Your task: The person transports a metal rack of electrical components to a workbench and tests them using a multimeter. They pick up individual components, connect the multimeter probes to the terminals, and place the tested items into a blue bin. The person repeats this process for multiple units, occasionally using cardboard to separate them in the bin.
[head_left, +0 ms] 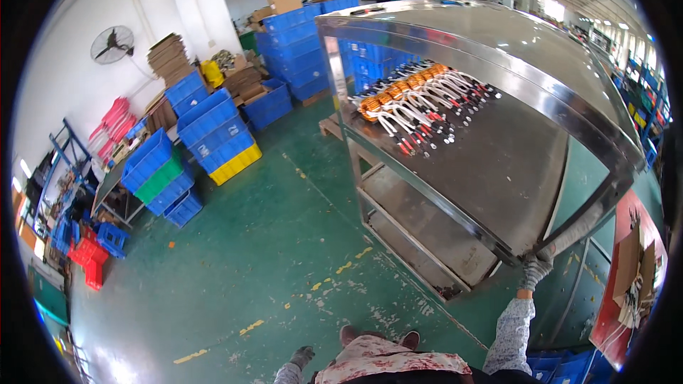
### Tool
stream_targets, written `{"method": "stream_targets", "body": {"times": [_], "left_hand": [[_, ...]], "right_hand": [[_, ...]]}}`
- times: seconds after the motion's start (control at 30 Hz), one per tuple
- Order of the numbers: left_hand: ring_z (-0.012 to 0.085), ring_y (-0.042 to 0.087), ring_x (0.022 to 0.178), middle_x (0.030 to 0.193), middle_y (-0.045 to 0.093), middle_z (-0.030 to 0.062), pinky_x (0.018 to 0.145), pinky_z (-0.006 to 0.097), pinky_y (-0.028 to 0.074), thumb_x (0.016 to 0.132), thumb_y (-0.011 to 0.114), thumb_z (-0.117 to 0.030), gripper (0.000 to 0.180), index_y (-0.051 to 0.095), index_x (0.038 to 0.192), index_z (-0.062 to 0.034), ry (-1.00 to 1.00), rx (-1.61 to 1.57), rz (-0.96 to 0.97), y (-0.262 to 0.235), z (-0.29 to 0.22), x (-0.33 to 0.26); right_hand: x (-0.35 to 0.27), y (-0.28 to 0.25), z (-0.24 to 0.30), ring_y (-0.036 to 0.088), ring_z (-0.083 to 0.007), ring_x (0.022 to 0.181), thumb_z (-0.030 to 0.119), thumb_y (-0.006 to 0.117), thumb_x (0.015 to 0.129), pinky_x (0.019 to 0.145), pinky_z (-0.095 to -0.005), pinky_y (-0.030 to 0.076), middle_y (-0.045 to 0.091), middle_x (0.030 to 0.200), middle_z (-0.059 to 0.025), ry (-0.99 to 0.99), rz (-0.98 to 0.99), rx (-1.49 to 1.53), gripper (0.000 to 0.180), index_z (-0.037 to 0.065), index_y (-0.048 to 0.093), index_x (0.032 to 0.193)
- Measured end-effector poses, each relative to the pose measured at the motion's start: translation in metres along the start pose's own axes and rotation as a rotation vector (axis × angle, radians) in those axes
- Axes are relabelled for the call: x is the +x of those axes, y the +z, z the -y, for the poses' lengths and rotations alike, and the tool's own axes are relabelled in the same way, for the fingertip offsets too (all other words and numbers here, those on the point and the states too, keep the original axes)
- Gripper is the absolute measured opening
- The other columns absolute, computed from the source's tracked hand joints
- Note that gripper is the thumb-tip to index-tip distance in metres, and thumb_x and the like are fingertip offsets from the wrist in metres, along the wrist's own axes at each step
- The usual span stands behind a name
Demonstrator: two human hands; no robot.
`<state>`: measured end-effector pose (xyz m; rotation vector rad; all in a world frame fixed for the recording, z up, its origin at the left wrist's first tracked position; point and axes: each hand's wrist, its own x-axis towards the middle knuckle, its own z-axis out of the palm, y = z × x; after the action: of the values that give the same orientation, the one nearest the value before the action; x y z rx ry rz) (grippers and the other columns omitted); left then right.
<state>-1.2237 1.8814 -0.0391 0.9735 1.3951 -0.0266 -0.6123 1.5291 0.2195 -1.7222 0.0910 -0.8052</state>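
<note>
A metal shelf cart (455, 35) stands in front of me to the right, with several tiers. On its middle shelf lies a row of orange wound coils (405, 90) with white leads that end in red and black tips. My right hand (537, 271), in a grey striped glove, is closed around the cart's near corner post, below the middle shelf's level. Down by my side at the lower edge hangs my left hand (303, 357), also gloved and away from the cart. Its fingers are too small and foreshortened to read.
Stacked blue crates (220, 131) stand on the green floor (263, 256) to the left, one yellow at the bottom. More blue crates (292, 50) rise behind the cart. Red crates (89, 256) sit at far left. A red-topped table (612, 313) with cardboard is at right.
</note>
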Motion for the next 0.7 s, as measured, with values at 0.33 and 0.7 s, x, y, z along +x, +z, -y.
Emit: {"method": "stream_targets", "body": {"times": [0.33, 0.7], "left_hand": [[0.0148, 0.054, 0.056, 0.079, 0.062, 0.0048, 0.048, 0.027, 0.042, 0.086, 0.049, -0.029, 0.027, 0.057, 0.103, -0.0088, -0.081, 0.103, -0.076, -0.026, 0.132, -0.02], [0.015, 0.054, 0.057, 0.075, 0.061, 0.0043, 0.048, 0.026, 0.042, 0.087, 0.048, -0.029, 0.028, 0.056, 0.105, -0.0096, -0.032, -0.424, -0.148, -0.054, 0.1, 0.013]], "right_hand": [[-0.008, -0.069, -0.002, 0.056, -0.0238, 0.084, 0.007, 0.057, 0.079, 0.08, -0.0325, 0.046, 0.061, 0.099, -0.0098, 0.21, -0.158, 0.022, 0.03, 0.001, 0.055, 0.108], [-0.185, 0.112, 0.053, 0.056, -0.0276, 0.077, 0.036, 0.053, 0.082, 0.072, -0.036, 0.047, 0.059, 0.09, -0.0122, -0.894, 1.08, -0.93, 0.031, 0.008, 0.055, 0.096]]}}
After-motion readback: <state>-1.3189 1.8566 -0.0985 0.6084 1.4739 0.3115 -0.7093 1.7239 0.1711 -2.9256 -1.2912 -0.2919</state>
